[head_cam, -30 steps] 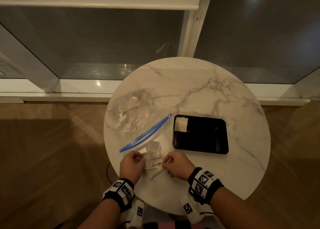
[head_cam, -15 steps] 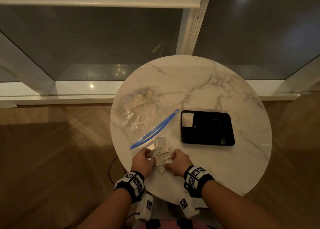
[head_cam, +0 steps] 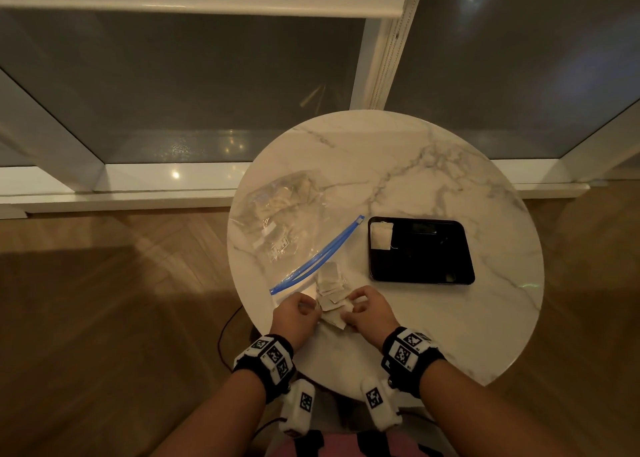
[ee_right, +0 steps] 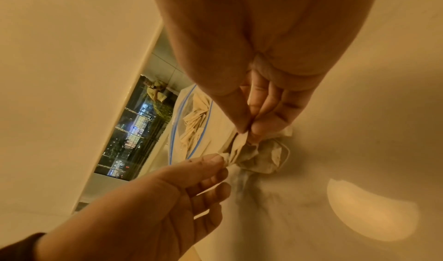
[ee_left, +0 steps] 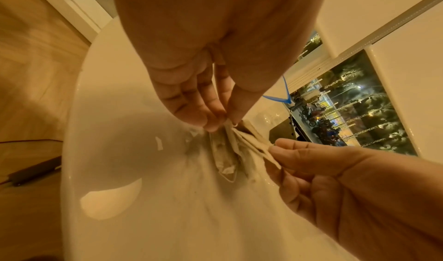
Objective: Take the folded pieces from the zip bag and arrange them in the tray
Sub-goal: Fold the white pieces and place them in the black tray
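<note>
Both hands pinch the heap of folded pieces at the table's near edge: left hand at its left edge, right hand at its right, as a second ago. Zip bag lies far-left; one piece remains in the black tray.

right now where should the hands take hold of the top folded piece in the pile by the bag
Pinch the top folded piece by its far edge, coming from above on the tray side. It lies flat, overlapping the pile, and that free edge sticks out past the others; both hands already pinch the near end.
</note>
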